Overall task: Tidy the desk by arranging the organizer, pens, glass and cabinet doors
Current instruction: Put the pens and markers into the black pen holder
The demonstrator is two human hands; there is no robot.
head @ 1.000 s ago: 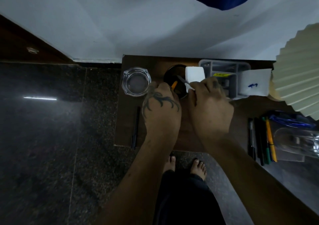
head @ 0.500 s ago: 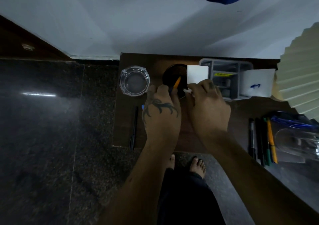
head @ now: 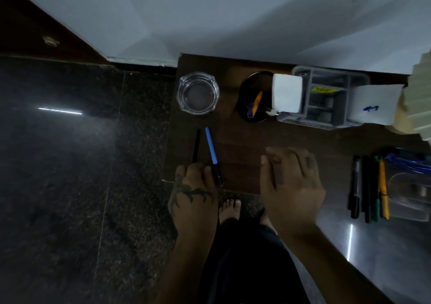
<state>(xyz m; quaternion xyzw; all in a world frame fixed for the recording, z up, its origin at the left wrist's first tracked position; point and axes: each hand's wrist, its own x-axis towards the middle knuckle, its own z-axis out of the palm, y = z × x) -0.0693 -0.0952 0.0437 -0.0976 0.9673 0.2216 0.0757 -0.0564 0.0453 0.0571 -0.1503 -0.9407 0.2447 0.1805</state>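
Observation:
A black pen (head: pixel 196 145) and a blue pen (head: pixel 210 144) lie side by side at the desk's (head: pixel 245 154) left front. My left hand (head: pixel 193 194) rests its fingertips over their near ends; whether it grips them is hidden. My right hand (head: pixel 289 187) hovers above the desk's front edge, fingers loosely curled and holding nothing. At the back stands a black round cup (head: pixel 245 89) with an orange pen (head: pixel 257 102) leaning inside. Next to it is the grey organizer (head: pixel 331 98), a white block (head: pixel 286 96) at its left end. A glass ashtray (head: pixel 197 92) sits at the back left.
A white paper with a blue mark (head: pixel 373 108) leans on the organizer's right end. Several pens (head: pixel 368 187) lie in a row at the right beside a clear container (head: pixel 410 194). A pleated lampshade (head: pixel 422 89) is at the far right. Dark floor lies left; my bare feet are below.
Both hands pulled back from the black cup toward the front edge. The orange pen now stays in the cup. The blue pen lies beside the black pen.

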